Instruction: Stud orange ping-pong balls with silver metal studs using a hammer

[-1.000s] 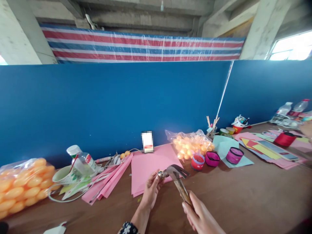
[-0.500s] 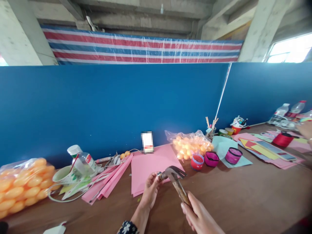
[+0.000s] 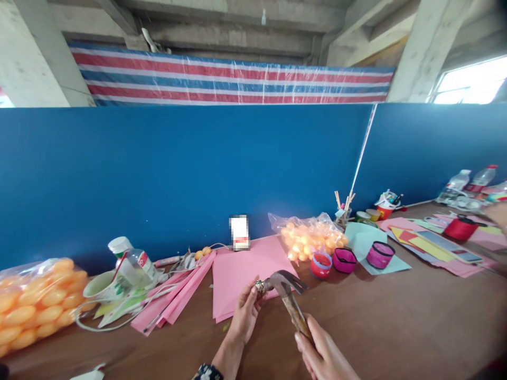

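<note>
My right hand [image 3: 322, 348] is wrapped round the wooden handle of a claw hammer [image 3: 291, 306]. The hammer's claw points right and its striking face points left, towards my left hand [image 3: 246, 311]. Between the thumb and fingers of that hand is a small shiny, mottled piece [image 3: 259, 286], too small to name. The hammer's face is right beside this piece, and I cannot tell whether they touch. Both lie in view in front of pink paper sheets [image 3: 237, 272] on the brown table [image 3: 380, 327].
Bags of orange balls stand left [image 3: 39, 301] and behind the hammer [image 3: 304, 237]. Small zippered fabric cases [image 3: 344, 259] sit right of it. A cup [image 3: 99, 285], a plastic bottle [image 3: 138, 264] and a cable clutter the left. A blue partition [image 3: 198, 169] closes the back.
My left hand has turned slightly, so more of the small piece shows at its fingertips. The hammer has shifted a little to the right, still in my right hand.
</note>
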Demonstrator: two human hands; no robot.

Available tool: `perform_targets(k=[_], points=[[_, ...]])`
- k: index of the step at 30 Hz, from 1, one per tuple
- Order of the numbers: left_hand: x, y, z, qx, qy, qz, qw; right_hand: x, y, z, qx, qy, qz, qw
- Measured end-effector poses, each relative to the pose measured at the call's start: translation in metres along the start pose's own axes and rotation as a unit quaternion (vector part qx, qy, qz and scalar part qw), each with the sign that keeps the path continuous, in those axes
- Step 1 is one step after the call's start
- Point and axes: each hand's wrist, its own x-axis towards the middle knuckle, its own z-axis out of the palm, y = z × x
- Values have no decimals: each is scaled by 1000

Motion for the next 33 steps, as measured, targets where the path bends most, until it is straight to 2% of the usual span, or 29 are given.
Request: perform_targets(k=[4,9,14,17,25,33], points=[[0,1,1,0,-4,-20,1000,3,5,0,-9,-7,5,1000],[-2,2,3,17,-16,-8,1000,8,9,-1,-1,1,-6,1000],[-2,1,2,27,-15,-22,999,5,-2,-4,19,-18,9,1000],[-1,1,2,29,-19,-9,999,2,-9,-6,29,-21,11,999],[1,1,2,11,2,-8,1000,5,0,-3,9,-30,14,999],[0,1,3,8,-12,-23,1000,2,-11,-4,22,-26,42,999]])
